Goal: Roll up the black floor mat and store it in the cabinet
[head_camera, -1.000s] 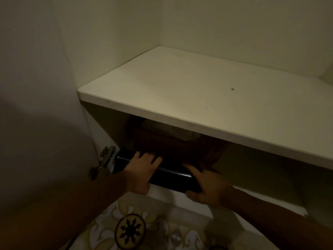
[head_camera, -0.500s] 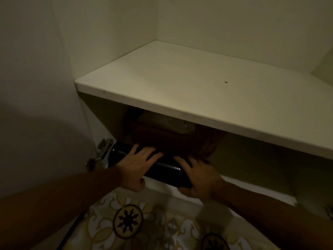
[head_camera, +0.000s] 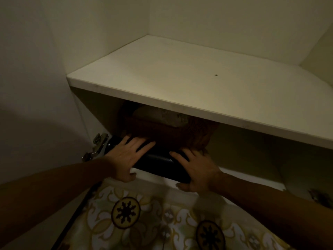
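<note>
— Hands first: where are they?
— Left hand (head_camera: 128,156) and right hand (head_camera: 195,167) lie flat on the rolled black mat (head_camera: 158,162), fingers spread and pressing down, thumbs at its front side.
— And the mat?
— At the front edge of the cabinet's lower compartment, under the white shelf (head_camera: 207,98), just in front of a brown basket (head_camera: 173,134). A hinge (head_camera: 98,143) sits at its left end; patterned tiles (head_camera: 144,217) show below.

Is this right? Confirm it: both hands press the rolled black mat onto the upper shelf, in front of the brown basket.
Not quite. The head view shows the left hand and right hand pressing the rolled black mat into the lower compartment, under the upper shelf, in front of the brown basket.
</note>
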Motion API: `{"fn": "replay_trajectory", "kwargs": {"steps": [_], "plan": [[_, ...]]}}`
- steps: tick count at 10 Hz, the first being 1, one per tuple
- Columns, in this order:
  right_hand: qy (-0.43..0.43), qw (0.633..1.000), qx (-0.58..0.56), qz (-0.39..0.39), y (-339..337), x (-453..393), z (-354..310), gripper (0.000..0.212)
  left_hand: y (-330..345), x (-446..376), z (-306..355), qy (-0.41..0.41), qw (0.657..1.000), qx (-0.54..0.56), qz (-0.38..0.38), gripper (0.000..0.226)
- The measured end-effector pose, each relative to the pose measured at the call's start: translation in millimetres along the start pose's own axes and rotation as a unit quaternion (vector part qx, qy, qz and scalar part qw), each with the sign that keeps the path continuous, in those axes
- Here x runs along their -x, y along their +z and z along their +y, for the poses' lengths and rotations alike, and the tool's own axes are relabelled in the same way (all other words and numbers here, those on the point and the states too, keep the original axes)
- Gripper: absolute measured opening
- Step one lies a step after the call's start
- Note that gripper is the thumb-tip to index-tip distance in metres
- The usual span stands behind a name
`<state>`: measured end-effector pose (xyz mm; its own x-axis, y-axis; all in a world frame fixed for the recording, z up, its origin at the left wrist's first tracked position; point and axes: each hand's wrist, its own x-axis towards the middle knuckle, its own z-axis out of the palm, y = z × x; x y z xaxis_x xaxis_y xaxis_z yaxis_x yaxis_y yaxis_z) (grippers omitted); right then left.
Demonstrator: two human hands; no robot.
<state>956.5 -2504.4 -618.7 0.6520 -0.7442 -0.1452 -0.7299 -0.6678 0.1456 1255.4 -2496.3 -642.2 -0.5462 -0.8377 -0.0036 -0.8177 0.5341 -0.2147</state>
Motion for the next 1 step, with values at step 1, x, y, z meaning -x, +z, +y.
{"fn": "replay_trajectory", "kwargs": {"steps": [1], "plan": [[0.007, 1.0, 0.008, 0.017, -4.7, 4.8, -2.5, 0.104, 4.4, 6.9, 2.0, -0.015, 1.0, 0.021, 0.014, 0.131]]}}
